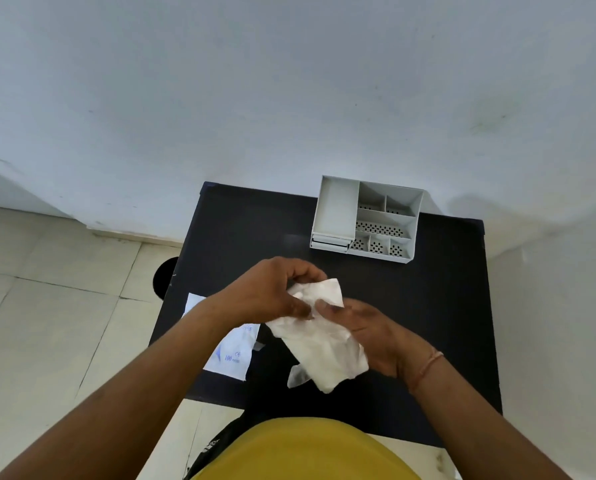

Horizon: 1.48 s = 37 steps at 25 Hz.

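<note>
Far left is just pale tiled floor (47, 323), with a round black thing (165, 277) poking out past the desk's left edge. Can't tell what it is.

The black desk (445, 306) sits up against a white wall (289, 81). On its near left side there's a flat white and blue packet (232, 355) with "100" printed on it, lying partly under the left forearm.

The left hand (272, 289) is knuckles up with its fingers curled over, and it grips the top end of a crumpled white tissue (324, 344). The tissue is held up over the middle of the desk, between the two hands, and runs diagonally down toward the person. Its lower end hangs loose just above the near part of the desk.

The right hand (369, 330) comes in from the right, palm turned up and inward. The tissue lies across it with the thumb resting on top. The fingers are hidden under the tissue, so it looks like a light pinch. There's a thin thread band (428, 367) on that wrist.

Back right, against the wall, stands a white organizer (334, 209). It has one tall section on the left and several small compartments with holed bottoms on the right, well apart from the hands.

A yellow shirt (307, 448) fills the bottom edge.
</note>
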Each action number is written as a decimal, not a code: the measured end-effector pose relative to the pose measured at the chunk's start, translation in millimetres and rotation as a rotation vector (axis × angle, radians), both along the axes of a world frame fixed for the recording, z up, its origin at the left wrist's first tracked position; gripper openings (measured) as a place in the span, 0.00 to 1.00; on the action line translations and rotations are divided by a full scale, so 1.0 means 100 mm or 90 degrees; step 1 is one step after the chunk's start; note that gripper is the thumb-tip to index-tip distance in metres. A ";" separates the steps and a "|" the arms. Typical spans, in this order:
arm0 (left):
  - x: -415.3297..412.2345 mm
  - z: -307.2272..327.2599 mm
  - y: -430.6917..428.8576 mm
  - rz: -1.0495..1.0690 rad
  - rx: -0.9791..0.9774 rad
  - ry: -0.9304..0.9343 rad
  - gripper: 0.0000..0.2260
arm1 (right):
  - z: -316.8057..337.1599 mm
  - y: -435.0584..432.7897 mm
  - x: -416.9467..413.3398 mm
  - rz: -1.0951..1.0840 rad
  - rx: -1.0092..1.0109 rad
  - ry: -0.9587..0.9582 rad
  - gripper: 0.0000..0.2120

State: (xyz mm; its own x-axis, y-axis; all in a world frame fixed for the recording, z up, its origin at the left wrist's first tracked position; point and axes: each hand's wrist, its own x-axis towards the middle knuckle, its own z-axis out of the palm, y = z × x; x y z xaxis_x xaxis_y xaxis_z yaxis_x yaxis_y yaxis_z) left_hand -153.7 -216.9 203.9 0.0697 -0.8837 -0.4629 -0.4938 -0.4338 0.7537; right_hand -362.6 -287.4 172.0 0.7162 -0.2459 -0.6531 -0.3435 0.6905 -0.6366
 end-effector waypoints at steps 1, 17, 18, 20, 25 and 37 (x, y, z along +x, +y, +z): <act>0.01 0.00 -0.02 0.015 -0.005 0.014 0.27 | 0.01 0.01 0.01 -0.020 -0.028 0.011 0.21; -0.14 -0.20 0.08 0.233 0.028 0.221 0.07 | -0.07 0.26 0.06 -0.218 -0.049 -0.032 0.20; -0.14 -0.22 0.07 0.209 0.017 0.179 0.07 | -0.11 0.30 0.04 -0.217 -0.067 -0.027 0.21; -0.14 -0.23 0.04 0.175 0.018 0.166 0.10 | -0.17 0.36 0.03 -0.230 -0.103 0.001 0.19; -0.10 -0.19 0.08 0.185 0.120 0.444 0.22 | -0.24 0.38 -0.04 -0.304 -0.097 -0.010 0.28; 0.13 -1.36 -1.00 0.586 0.267 0.519 0.14 | -0.49 0.35 -0.22 -0.411 0.040 -0.040 0.48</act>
State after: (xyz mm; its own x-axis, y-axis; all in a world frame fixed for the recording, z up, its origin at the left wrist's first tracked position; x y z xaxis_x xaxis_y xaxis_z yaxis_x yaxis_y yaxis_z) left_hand -140.8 -317.1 67.6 0.1393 -0.4409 -0.8867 0.6434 -0.6404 0.4195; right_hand -384.3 -252.9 122.7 0.4741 -0.6024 -0.6422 0.1889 0.7820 -0.5940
